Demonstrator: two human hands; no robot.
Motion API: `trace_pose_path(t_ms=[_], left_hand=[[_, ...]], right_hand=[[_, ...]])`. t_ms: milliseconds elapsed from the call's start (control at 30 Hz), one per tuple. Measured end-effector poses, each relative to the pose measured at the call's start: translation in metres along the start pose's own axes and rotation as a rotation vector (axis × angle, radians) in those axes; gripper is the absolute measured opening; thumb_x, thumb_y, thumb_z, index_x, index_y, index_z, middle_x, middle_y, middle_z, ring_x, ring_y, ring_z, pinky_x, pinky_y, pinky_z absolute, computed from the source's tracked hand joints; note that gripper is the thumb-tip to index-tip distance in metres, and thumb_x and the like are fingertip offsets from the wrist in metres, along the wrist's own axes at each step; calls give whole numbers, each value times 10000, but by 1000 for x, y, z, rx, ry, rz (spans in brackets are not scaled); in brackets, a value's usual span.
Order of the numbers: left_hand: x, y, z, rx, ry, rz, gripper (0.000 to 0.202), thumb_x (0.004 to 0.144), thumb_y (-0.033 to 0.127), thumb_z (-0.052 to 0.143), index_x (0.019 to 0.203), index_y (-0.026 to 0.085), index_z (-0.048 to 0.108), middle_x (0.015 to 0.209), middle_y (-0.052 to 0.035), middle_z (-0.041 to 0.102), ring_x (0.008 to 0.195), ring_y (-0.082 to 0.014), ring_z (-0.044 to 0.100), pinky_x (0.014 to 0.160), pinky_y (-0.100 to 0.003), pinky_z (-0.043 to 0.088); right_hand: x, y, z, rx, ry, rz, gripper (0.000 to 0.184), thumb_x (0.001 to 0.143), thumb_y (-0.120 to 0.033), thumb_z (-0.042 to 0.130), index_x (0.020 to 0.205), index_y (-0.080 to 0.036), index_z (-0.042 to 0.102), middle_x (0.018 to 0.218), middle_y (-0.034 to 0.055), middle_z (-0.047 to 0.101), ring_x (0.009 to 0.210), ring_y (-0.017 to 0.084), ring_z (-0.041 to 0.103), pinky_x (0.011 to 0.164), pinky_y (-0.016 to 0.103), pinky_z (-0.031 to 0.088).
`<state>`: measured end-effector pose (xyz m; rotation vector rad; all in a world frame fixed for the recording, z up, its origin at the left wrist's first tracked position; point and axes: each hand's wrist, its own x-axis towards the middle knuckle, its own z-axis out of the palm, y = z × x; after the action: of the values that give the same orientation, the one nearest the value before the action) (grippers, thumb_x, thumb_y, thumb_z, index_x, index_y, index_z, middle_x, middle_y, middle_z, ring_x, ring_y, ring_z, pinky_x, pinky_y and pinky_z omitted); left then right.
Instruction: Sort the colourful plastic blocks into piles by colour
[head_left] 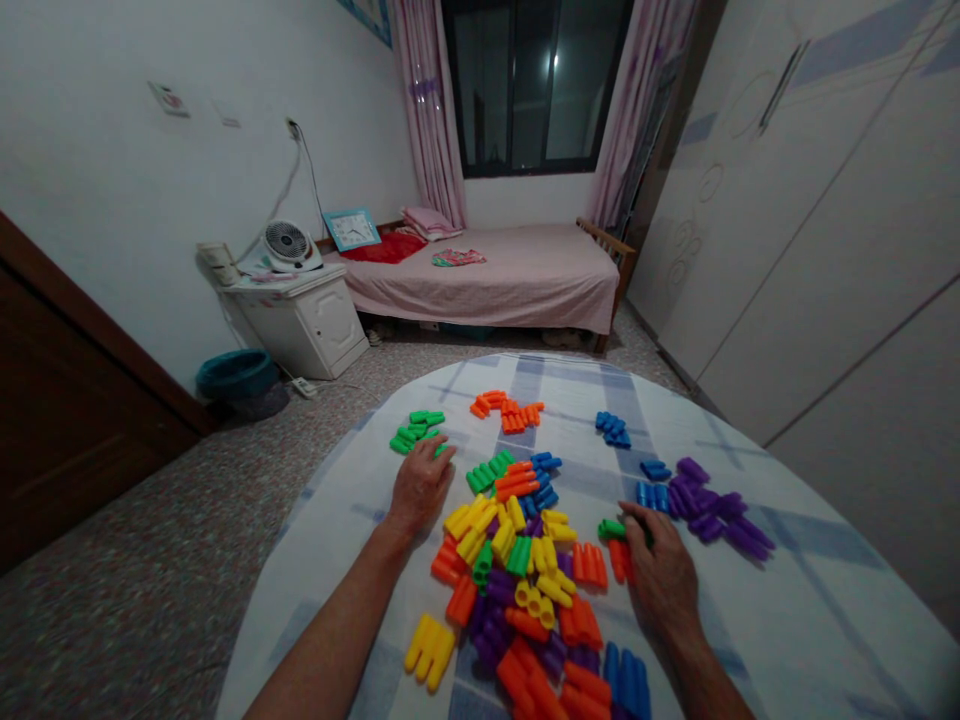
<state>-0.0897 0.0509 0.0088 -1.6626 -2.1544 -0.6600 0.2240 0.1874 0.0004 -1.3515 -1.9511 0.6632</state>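
My left hand [421, 487] is at the group of green plastic toy pieces [411, 432] on the left of the table, its fingers closed about a green piece that is partly hidden. My right hand [664, 572] pinches another green toy piece [611, 529] above an orange piece [618, 560]. Between my hands lies a mixed heap of finger-shaped, joined-tube pieces: yellow pieces [471, 520], orange pieces [581, 622], purple pieces [491, 632], green and blue ones. One yellow piece [430, 650] lies apart at the heap's near left.
Orange pieces [517, 414] are grouped at the table's far side, blue pieces [613, 429] at the far right, purple pieces [709, 500] farther right beside more blue ones. A checked cloth [337, 560] covers the rounded table. Beyond stand a bed [517, 270] and a white cabinet [322, 320].
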Motion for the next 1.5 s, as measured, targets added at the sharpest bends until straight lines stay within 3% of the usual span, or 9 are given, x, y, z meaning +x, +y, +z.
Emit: trace_pose_path(t_ms=[200,400,567,700,800,967,1067,1167,1500], left_hand=[[22,24,-12,-170,-431,226,698,680,-14,521,1326,247,489,1489,-76,360,1403,-302,244,1094,-485,326],[58,30,-6,-232,-756,248,842,609,57,635,1398,232,397,1532,-108,269,1409,-354,204,1103,-492,295],[64,22,9,-235,-636,229,639,652,192,675,1272,214,521,1470,-104,382,1364,-318,320,1100,-454,311],[53,10,8,-233,-447,191,371,713,162,611,1079,215,608,1170,-81,623,1142,-231,538,997,-371,416],[41,1,1,-191,-365,145,244,739,143,575,968,212,622,996,-61,658,997,-203,587,914,-341,453],[32,-1,-4,-123,-238,64,406,711,130,592,1111,193,580,1202,-110,587,1149,-246,521,975,-406,430],[37,5,2,-102,-266,180,605,671,75,602,1251,231,529,1418,-102,439,1327,-298,362,1045,-466,367],[44,9,9,-85,-384,287,532,697,65,590,1186,275,588,1360,-66,511,1330,-304,364,1035,-477,369],[35,-16,-12,58,-330,132,183,826,227,557,976,193,656,1032,-95,643,1039,-245,555,927,-406,432]], right_hand=[[0,0,1,-4,-2,-7,474,815,-432,338,1016,-136,648,1080,121,634,1013,254,559,931,392,397],[0,-1,0,0,-4,0,459,817,-431,343,1005,-146,649,1074,112,634,1007,252,559,919,389,402],[1,-1,0,13,-6,8,445,817,-429,353,1000,-152,649,1067,109,635,1000,256,558,900,395,408],[1,-1,0,21,-4,-9,436,822,-420,357,999,-148,648,1067,111,636,1002,256,557,905,397,405],[0,0,1,27,14,-18,430,825,-416,353,992,-154,650,1060,111,639,997,256,560,907,399,404],[0,1,2,24,10,-12,431,825,-416,358,1003,-153,649,1073,108,635,1002,253,562,909,395,405],[0,1,2,27,0,-20,433,830,-412,356,1006,-146,648,1073,112,634,1000,246,563,918,388,402],[1,1,2,27,-2,-18,432,831,-412,358,1000,-143,650,1066,111,634,1001,245,559,921,386,400],[0,1,2,17,18,-41,409,844,-394,361,1020,-160,646,1056,100,635,1000,242,559,910,389,400]])
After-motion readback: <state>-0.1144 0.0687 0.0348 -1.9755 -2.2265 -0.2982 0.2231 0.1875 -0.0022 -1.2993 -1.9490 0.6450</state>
